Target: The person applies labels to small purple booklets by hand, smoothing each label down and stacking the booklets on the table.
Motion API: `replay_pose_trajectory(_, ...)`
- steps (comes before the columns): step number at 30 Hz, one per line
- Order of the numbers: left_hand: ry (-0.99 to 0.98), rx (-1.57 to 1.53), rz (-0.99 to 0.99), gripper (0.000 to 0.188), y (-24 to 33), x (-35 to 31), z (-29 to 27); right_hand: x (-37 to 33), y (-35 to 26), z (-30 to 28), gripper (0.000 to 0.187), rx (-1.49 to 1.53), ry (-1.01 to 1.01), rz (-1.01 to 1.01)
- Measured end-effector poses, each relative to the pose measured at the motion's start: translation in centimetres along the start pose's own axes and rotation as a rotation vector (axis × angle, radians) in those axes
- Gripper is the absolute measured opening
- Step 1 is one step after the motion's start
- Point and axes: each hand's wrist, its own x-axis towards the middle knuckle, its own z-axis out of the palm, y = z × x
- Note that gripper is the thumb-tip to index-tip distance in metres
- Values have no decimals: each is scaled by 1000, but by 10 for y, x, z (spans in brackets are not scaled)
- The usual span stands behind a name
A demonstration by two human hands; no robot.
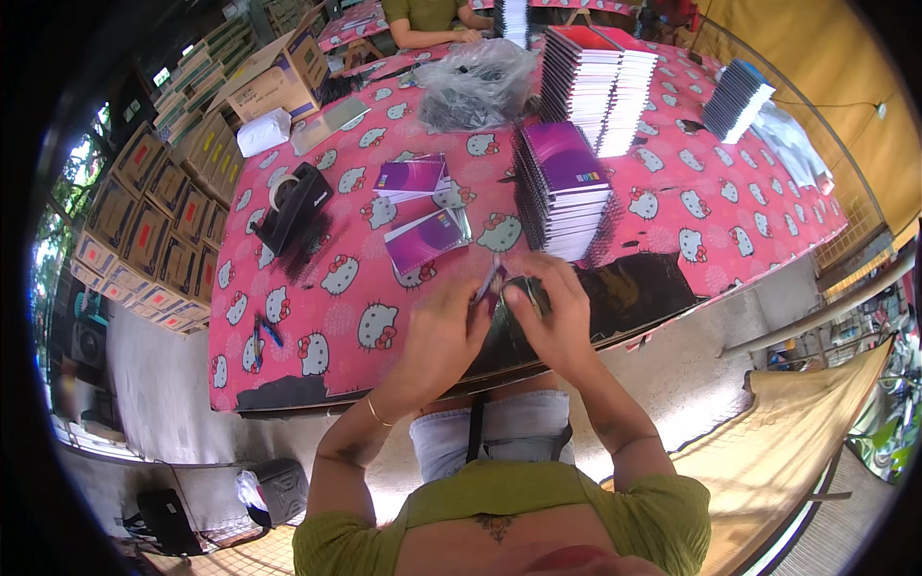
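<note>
Near the front edge of the table, my left hand (444, 324) is closed around a thin purple card or booklet (490, 288), seen nearly edge-on. My right hand (557, 312) is close beside it, fingers curled towards the thumb; what they grip is hidden. Beyond my hands lie a loose pile of purple-covered booklets (423, 242) and a second such pile (411, 177), their white edges fanned out. To the right rises a tall stack of purple spiral notebooks (571, 178).
A black tape dispenser (298, 206) and pens (267, 331) lie left. Farther off are red-topped notebook stacks (595, 86), a clear plastic bag (475, 86), a cardboard box (279, 77) and blue-topped notebooks (738, 101). Another person (427, 24) sits across the pink-covered table (336, 278).
</note>
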Motion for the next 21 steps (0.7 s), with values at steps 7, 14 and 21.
replay_pose_trajectory(7,239,-65,586,33,41,140,-15,62,-15,-56,56,590,85,126)
replay_pose_trajectory(14,-30,-31,427,33,-3,261,48,160,66,-110,45,61,-50,187)
replay_pose_trajectory(21,-89,115,292,37,-29,268,80,139,83,-98,34,-384,322,-183)
